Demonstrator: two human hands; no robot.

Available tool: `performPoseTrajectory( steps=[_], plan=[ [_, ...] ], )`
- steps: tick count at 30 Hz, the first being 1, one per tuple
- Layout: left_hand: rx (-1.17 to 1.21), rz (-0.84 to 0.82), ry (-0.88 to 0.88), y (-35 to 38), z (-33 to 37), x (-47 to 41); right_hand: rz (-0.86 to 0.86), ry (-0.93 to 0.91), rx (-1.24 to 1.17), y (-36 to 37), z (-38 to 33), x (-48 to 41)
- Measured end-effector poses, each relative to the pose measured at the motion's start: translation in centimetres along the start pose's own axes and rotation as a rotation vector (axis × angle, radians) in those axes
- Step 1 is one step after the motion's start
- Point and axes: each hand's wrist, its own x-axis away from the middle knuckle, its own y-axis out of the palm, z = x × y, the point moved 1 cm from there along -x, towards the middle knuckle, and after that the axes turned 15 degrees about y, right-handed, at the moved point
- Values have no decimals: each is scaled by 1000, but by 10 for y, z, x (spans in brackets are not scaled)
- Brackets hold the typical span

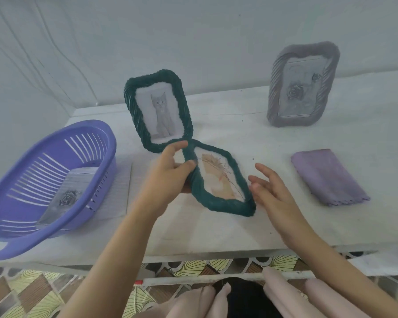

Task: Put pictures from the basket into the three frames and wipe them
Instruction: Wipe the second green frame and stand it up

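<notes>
Furthest left of the held green frame, the purple basket [48, 180] lies tipped toward the person, probably for easy reach; one rose picture [66, 196] remains inside. Behind the held frame, touching its top corner, a second green frame [157, 111] stands upright showing a grey cat, apparently already filled.

The left hand [172, 166] pinches the upper left edge of the held green frame [218, 180], thumb in front and fingers behind, tilting its face toward the camera, likely to check how the picture sits. This frame has a dark green, ropy border and holds a pale feather-like drawing on tan paper.

Just right of it, the right hand [269, 189] is spread and grips nothing, fingertips beside the frame's lower right edge.

Further right lies the folded lilac cloth [329, 177], ready for wiping, and behind it stands the grey frame [303, 86] with a rose picture.
</notes>
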Motion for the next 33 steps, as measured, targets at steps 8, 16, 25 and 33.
performPoseTrajectory(
  steps=[8,16,25,33],
  plan=[
    [43,-40,1,25,-49,9,259,-109,93,-19,-5,-10],
    [-673,-67,385,29,-78,3,294,-179,273,-31,11,-9],
    [-628,-338,424,18,-87,3,691,-82,1137,-90,10,-26],
    [-721,-441,445,16,-87,3,784,-196,1010,-101,4,-32]
  ],
)
